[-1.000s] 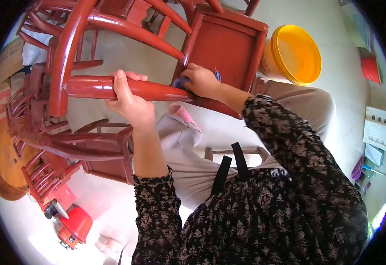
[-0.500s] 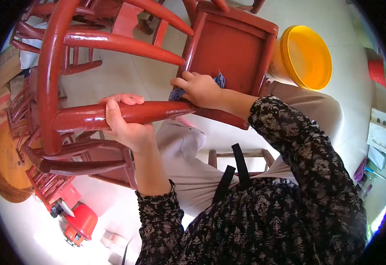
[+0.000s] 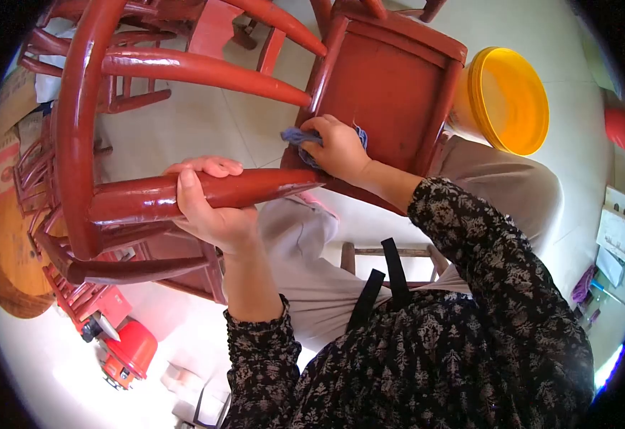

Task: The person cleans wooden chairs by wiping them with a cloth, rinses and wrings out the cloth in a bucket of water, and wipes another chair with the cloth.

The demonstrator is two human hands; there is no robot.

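A red-painted wooden chair lies tipped in front of me, its recessed seat panel (image 3: 380, 96) at upper centre and its thick back post (image 3: 137, 199) reaching left. My left hand (image 3: 216, 204) is closed around that post, thumb on top. A blue cloth (image 3: 298, 136) is bunched in my right hand (image 3: 340, 151), whose fingers press it at the seat's near left corner, where the post meets the seat. Part of the cloth is hidden beneath the palm.
A yellow bucket (image 3: 509, 100) stands right of the seat, close to my knee. More red chairs (image 3: 141, 268) crowd the left side. A low wooden stool (image 3: 348, 254) shows under me. A red basin (image 3: 134, 347) is at lower left, and a round wooden top (image 3: 12, 264) at far left.
My right hand has pulled the cloth up into a tighter bunch beside the post's end. My left hand keeps its grip. The whole view has shifted slightly.
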